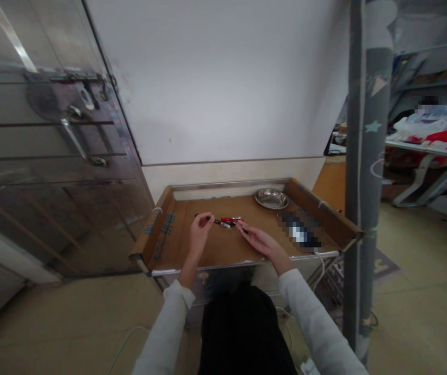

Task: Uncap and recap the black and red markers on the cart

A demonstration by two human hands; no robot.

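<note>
Cardboard, brown and curled up at both sides, covered the bench [208,250] where the person stood. The left hand [200,229] was closed in a pinch on the end of a thin black pen [219,222], holding it just above the cardboard. The right hand [257,239] lay open, palm turned up, with its fingertips close to a red pen [230,220] that rested on the cardboard between the two hands. If the right fingers really touched it, I could not tell; the pens were small and a little blurred.

What could go wrong, to my judgement: the pinch was only at the very end of the black pen, so it could turn or slip out and drop. A round pen on a smooth sheet rolls easily, and the sheet seemed to slope up only at the sides, so a pushed pen could roll toward the front edge and fall on the floor. The open right hand could also knock the red pen by accident.

Counting what was there: two hands, both of the same person in white sleeves; two pens that I could separate, perhaps a third part between them; one steel bowl [271,198] at the back right; one dark object [299,229], blurred, near the right edge; one white cable [319,265] hanging from the front.
</note>
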